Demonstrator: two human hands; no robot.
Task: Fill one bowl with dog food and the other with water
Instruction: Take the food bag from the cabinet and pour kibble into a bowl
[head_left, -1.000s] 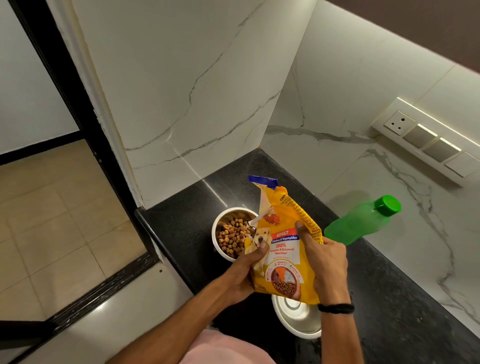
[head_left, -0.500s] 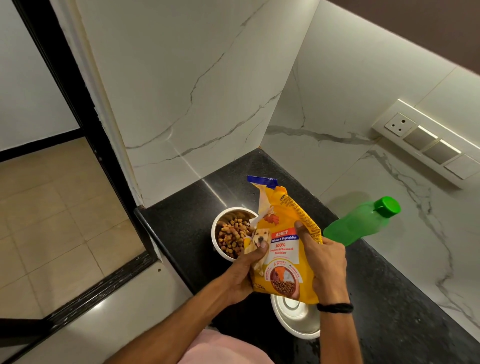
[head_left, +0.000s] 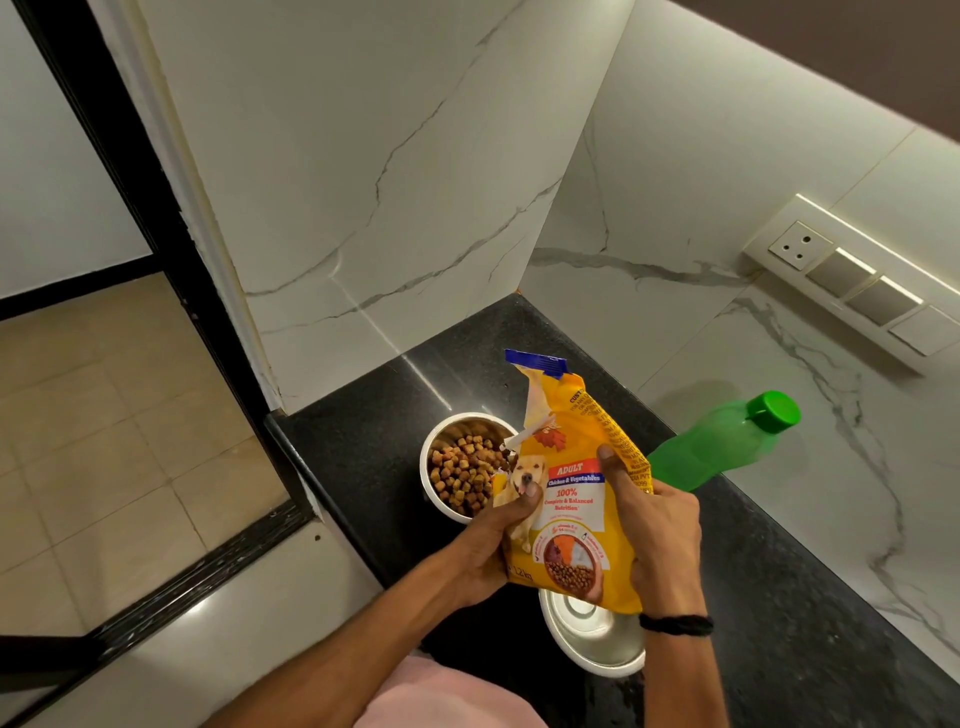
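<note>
I am gripping the bag (head_left: 574, 499) with both hands. My left hand (head_left: 491, 543) is clasping its left edge, thumb lying across the printed dog's face. My right hand (head_left: 660, 530) is wrapping around the right edge, thumb pressing on the front near the label, and a black band (head_left: 675, 623) is sitting on that wrist. I am holding the bag upright above the counter (head_left: 363, 467), its torn top pointing up and away from me, with a loose flap hanging beside the far bowl (head_left: 427, 470).

That steel bowl is sitting on the counter just left of the bag, and it is holding a heap of kibble (head_left: 465, 475) that reaches much of the way up its wall. The near bowl (head_left: 592, 642) is resting on the counter under the bag's bottom edge; the part I can see is showing only bare metal.

A green bottle (head_left: 711, 449) with its green cap (head_left: 774, 411) on is standing behind my right hand, near the marble wall (head_left: 779, 467); its base is hidden. A switch panel (head_left: 852, 283) is mounted on that wall. A tiled floor (head_left: 104, 441) is showing past the counter's left end.
</note>
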